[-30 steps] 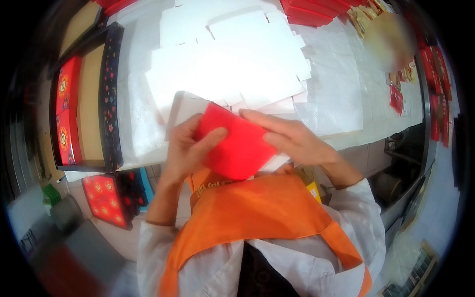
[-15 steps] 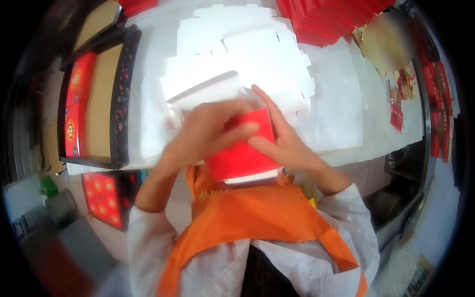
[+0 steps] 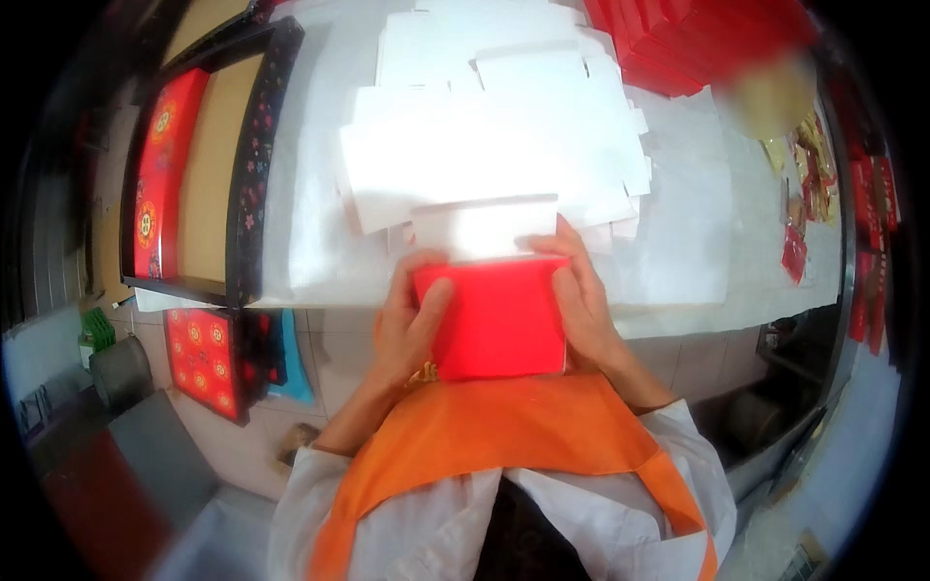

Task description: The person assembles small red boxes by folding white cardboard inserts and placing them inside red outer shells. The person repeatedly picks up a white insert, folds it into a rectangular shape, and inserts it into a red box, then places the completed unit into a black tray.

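Observation:
Between my two hands is a red box (image 3: 499, 324), held near my orange apron at the table's front edge. Its white flap (image 3: 484, 228) stands out at the far side, toward the table. My left hand (image 3: 412, 310) grips the left side, thumb on the red face. At the right side, my right hand (image 3: 584, 310) holds the box with its thumb along the edge and fingers behind. Just beyond lies a pile of flat white cardboard pieces (image 3: 494, 136), partly washed out by glare.
On the left, a dark patterned tray (image 3: 254, 174) holds red decorated boxes (image 3: 160, 184). Red boxes (image 3: 693, 39) are stacked at the far right, near small packets (image 3: 796, 242). Below the table's left side stands a red patterned panel (image 3: 205, 358).
The red box has turned from tilted to squarely facing me. My hands have moved from its upper part to its two sides, and the white flap now shows beyond it.

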Demonstrator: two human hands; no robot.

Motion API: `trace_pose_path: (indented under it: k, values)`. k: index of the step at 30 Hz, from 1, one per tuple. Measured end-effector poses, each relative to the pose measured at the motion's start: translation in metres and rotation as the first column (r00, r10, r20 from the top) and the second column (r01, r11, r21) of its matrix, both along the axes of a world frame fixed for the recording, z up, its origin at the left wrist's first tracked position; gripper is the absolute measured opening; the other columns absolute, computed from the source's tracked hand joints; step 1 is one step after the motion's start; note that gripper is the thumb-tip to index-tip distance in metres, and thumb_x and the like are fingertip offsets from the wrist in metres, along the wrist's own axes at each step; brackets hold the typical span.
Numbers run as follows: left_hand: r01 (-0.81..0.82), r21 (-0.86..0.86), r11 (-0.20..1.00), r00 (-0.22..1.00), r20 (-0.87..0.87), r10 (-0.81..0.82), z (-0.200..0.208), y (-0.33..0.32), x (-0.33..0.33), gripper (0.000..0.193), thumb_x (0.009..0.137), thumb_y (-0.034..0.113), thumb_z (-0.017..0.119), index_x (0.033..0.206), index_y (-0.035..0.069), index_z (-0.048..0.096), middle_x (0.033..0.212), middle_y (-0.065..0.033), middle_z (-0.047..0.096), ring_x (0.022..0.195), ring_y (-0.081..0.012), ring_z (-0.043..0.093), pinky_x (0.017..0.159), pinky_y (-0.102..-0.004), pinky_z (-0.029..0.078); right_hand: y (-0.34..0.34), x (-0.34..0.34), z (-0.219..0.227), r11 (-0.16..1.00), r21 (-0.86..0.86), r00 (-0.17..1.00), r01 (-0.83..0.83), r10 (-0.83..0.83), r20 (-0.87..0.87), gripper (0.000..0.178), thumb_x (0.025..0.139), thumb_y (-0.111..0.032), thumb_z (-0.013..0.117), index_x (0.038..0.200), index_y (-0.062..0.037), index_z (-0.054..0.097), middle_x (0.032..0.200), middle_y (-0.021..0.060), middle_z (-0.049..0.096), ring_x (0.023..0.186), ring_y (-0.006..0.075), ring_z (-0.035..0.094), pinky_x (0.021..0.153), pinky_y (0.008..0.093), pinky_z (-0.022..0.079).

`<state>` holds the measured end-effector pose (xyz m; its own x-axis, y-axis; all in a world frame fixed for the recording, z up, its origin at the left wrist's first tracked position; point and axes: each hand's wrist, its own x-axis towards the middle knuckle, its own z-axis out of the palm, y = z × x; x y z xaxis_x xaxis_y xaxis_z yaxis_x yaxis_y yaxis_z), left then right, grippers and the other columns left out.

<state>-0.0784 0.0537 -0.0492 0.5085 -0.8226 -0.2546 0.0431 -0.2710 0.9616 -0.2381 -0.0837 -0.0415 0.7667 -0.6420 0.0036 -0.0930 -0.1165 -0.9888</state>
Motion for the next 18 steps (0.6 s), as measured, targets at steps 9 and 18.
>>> trace_pose_path:
  k: [9, 18]
  values:
    - [-0.226, -0.398, 0.889, 0.967, 0.015, 0.252, -0.019, -0.008, -0.019, 0.021, 0.081, -0.001, 0.052, 0.097, 0.004, 0.040, 0.097, -0.0095, 0.052, 0.094, -0.0174, 0.050, 0.087, -0.0285, 0.038, 0.018, 0.005, -0.017, 0.938, 0.260, 0.935, 0.227, -0.285, 0.210, 0.008, 0.089, -0.002, 0.039, 0.097, -0.0017, 0.041, 0.110, 0.0157, 0.051, 0.090, 0.0142, 0.050, 0.081, 0.0288, 0.042]
    - [-0.126, -0.321, 0.938, 0.987, 0.055, 0.152, -0.002, -0.019, -0.009, 0.027, 0.076, -0.002, 0.059, 0.098, 0.003, 0.045, 0.102, -0.0095, 0.052, 0.093, -0.0171, 0.050, 0.085, -0.0268, 0.039, 0.014, 0.009, -0.002, 0.895, 0.378, 0.927, 0.236, -0.324, 0.188, 0.017, 0.086, 0.003, 0.042, 0.102, -0.0008, 0.041, 0.099, 0.0120, 0.054, 0.092, 0.0131, 0.051, 0.082, 0.0276, 0.042]
